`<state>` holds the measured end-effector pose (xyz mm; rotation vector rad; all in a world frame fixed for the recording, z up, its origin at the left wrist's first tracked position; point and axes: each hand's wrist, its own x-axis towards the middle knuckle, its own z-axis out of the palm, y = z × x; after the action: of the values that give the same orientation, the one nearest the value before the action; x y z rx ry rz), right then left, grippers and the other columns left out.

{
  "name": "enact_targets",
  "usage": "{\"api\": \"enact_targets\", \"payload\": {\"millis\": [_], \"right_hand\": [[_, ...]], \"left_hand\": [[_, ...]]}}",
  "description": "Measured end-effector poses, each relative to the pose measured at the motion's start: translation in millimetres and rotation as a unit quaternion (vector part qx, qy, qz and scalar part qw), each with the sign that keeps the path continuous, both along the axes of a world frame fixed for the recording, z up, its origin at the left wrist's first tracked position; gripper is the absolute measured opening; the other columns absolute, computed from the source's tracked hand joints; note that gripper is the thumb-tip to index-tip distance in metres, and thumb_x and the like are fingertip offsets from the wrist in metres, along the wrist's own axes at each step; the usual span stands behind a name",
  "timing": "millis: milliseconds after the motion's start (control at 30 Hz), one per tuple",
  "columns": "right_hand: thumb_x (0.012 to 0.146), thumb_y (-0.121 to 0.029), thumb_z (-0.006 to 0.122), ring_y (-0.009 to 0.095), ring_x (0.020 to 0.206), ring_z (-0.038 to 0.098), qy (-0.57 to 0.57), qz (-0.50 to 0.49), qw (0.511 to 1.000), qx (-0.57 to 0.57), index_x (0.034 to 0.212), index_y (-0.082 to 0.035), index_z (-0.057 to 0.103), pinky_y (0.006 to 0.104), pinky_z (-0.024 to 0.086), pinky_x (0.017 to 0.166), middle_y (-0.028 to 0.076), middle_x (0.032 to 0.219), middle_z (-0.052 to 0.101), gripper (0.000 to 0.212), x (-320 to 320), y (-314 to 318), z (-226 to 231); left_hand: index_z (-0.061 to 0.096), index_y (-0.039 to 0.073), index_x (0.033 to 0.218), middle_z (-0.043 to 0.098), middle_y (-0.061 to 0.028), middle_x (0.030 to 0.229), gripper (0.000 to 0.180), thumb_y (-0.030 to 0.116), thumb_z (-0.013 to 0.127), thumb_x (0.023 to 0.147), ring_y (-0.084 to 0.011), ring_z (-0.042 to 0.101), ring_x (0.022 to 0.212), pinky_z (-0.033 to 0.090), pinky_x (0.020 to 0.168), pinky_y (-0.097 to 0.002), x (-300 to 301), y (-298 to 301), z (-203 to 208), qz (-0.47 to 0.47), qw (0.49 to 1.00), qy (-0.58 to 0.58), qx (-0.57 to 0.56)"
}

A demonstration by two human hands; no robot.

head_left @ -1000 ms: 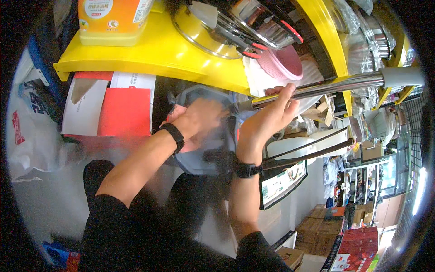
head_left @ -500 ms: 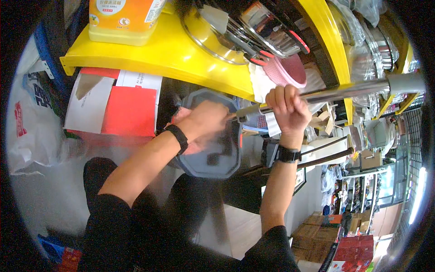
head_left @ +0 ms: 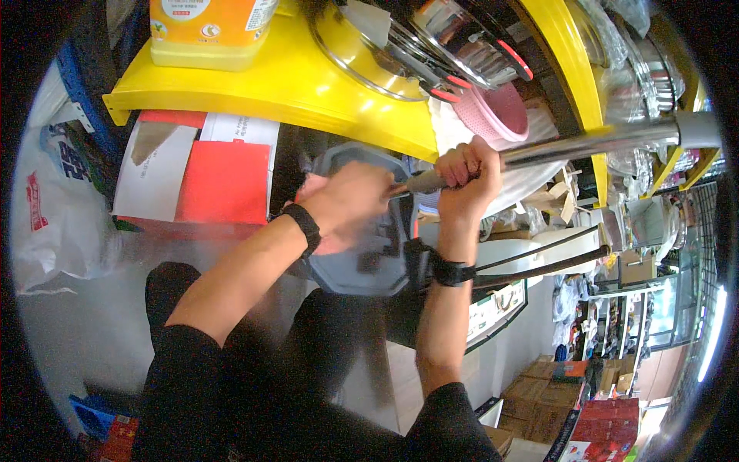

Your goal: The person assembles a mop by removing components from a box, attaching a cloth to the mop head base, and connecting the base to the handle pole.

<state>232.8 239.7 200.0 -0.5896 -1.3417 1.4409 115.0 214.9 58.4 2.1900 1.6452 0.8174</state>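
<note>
A long metal pole [head_left: 593, 144] with grey plastic ends slants up to the right. My right hand [head_left: 468, 173], with a dark watch on its wrist, is wrapped round it near its lower, tapered end. My left hand [head_left: 352, 196] is a closed fist, slightly blurred, with its fingers right at that tapered end. Pink cloth [head_left: 332, 240] shows on both sides of the left fist and seems bunched in it; the palm side is hidden. Below the left hand is a grey eight-sided tub [head_left: 362, 283], whose dark contents I cannot make out.
A yellow shelf [head_left: 339, 115] crosses above my hands, bearing a jug of yellow liquid [head_left: 212, 38], pan lids [head_left: 369, 61] and a pink basket [head_left: 496, 112]. A red and white box [head_left: 223, 181] sits under it, left of the tub. White plastic bags [head_left: 61, 200] lie further left.
My right hand has shifted left along the pole, closer to my left hand. The left hand stays at the pole's lower end over the tub.
</note>
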Motion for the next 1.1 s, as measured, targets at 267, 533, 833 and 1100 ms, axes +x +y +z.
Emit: {"api": "enact_targets", "payload": {"millis": [267,533,833,1100], "right_hand": [[0.092,-0.024,0.059,0.015,0.073,0.052,-0.104,-0.042,0.987,0.113,0.084,0.0,0.058,0.0281,0.041,0.072,0.008,0.08,0.059,0.025,11.8,10.5,-0.7],[0.098,-0.019,0.059,0.008,0.067,0.043,-0.045,-0.394,0.912,0.105,0.073,-0.007,0.042,0.0255,0.035,0.058,0.001,0.073,0.051,0.032,-35.2,-26.8,-57.1],[0.081,-0.014,0.064,0.012,0.047,0.03,-0.03,0.178,0.983,0.026,0.062,-0.012,0.037,0.0282,0.026,0.049,-0.002,0.052,0.033,0.033,6.0,15.4,-34.2],[0.091,-0.011,0.062,0.017,0.092,0.055,-0.065,-0.181,0.977,0.098,0.102,0.0,0.057,0.0304,0.042,0.087,0.008,0.101,0.061,0.016,-2.5,-2.7,-66.5]], "left_hand": [[0.062,0.003,0.093,0.066,-0.0185,0.085,0.033,0.03,0.07,0.077,-0.0361,0.067,0.081,0.054,0.069,-0.0461,-2.9,-0.5,5.2,0.017,0.999,-0.035,-0.038],[0.065,0.004,0.088,0.068,-0.0192,0.082,0.032,0.034,0.069,0.076,-0.0362,0.067,0.078,0.054,0.067,-0.0445,0.2,0.8,5.8,-0.013,0.999,-0.03,0.004],[0.064,0.005,0.091,0.067,-0.0189,0.089,0.029,0.03,0.066,0.076,-0.0365,0.066,0.084,0.053,0.073,-0.0448,-3.4,-2.6,-6.6,0.022,0.996,-0.033,0.074],[0.064,0.003,0.081,0.068,-0.0162,0.076,0.026,0.024,0.076,0.072,-0.0351,0.068,0.075,0.052,0.065,-0.0452,-3.7,-5.3,-5.8,0.033,0.993,-0.109,0.024]]}}
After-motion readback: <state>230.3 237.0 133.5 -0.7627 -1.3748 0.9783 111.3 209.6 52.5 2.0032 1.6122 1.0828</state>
